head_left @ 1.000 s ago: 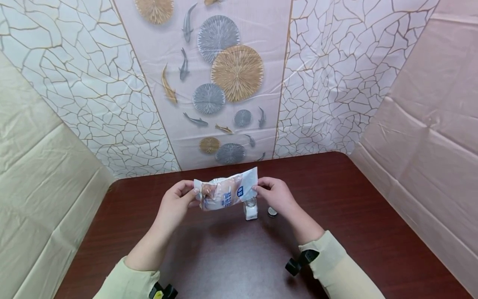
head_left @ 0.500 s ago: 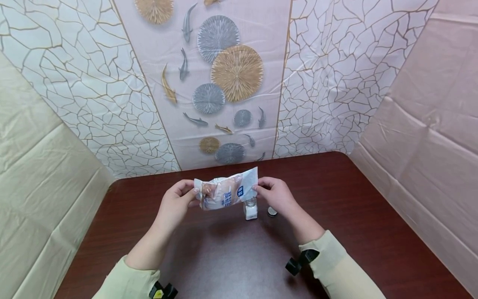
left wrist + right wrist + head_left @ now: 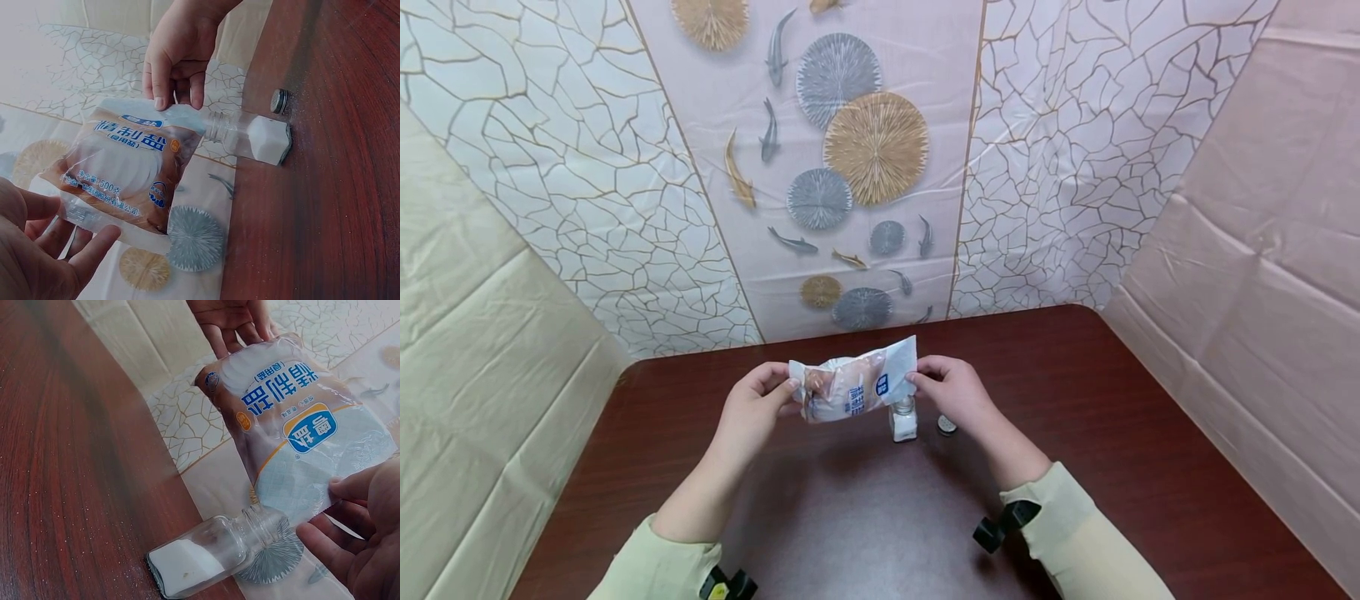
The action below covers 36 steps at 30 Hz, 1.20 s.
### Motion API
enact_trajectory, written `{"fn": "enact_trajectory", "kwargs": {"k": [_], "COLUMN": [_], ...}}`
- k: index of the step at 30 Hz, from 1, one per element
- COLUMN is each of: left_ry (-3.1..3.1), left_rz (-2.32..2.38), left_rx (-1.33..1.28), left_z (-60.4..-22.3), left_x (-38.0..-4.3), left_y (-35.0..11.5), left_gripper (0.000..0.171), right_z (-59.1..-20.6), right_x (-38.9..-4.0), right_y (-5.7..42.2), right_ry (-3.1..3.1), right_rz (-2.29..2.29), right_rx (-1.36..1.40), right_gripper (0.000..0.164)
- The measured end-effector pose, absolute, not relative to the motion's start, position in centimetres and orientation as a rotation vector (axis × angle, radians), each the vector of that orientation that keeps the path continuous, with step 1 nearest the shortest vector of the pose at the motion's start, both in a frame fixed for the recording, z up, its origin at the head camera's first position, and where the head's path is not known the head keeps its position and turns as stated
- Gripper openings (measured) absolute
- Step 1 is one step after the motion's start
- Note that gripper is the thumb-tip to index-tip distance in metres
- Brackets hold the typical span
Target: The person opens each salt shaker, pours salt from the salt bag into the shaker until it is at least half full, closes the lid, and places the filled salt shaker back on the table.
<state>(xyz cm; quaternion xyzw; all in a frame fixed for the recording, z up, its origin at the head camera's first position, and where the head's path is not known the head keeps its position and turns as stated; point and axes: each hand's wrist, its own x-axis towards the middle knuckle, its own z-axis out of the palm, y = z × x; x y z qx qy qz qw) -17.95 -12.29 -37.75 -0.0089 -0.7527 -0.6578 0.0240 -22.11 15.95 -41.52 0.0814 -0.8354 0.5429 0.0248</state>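
Note:
My left hand (image 3: 758, 407) pinches one end of a plastic salt bag (image 3: 850, 387), and my right hand (image 3: 953, 390) pinches the other end between thumb and fingers. The bag is held up off the table, tilted, printed brown and white with blue lettering. Its corner on the right-hand side is right at the mouth of a small glass shaker jar (image 3: 253, 134). Upright on the table, the uncapped jar holds white salt (image 3: 187, 565) in its lower part. Beside the jar lies its dark-rimmed metal cap (image 3: 279, 100), near my right hand.
Fine white grains are scattered over the dark red-brown wooden table (image 3: 842, 517). A patterned cloth (image 3: 880, 242) hangs behind the table's far edge, with plain beige cloth (image 3: 1240, 275) along both sides.

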Motion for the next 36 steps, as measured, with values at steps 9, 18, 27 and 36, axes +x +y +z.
{"fn": "enact_trajectory", "kwargs": {"k": [9, 18, 27, 36], "left_ry": [-2.33, -2.335, -2.35, -2.352], "left_rz": [-2.041, -2.027, -2.012, -2.017], "left_rx": [-0.014, -0.014, -0.014, -0.02], "left_z": [-37.86, -37.73, -37.45, -37.58], "left_x": [-17.83, -17.72, -17.74, -17.85], "left_y": [-12.28, -12.26, -12.28, -12.3], "left_gripper": [0.017, 0.017, 0.017, 0.017], "right_z": [-41.65, -41.68, -41.36, -41.62], "right_x": [-22.11, -22.13, -22.09, -22.14], "right_y": [15.93, 15.91, 15.95, 15.96], "right_ry": [-2.59, -2.585, -2.585, -2.582], "right_rz": [1.689, 1.679, 1.701, 1.689], "right_rx": [0.248, 0.259, 0.251, 0.258], "right_gripper": [0.015, 0.014, 0.015, 0.014]}}
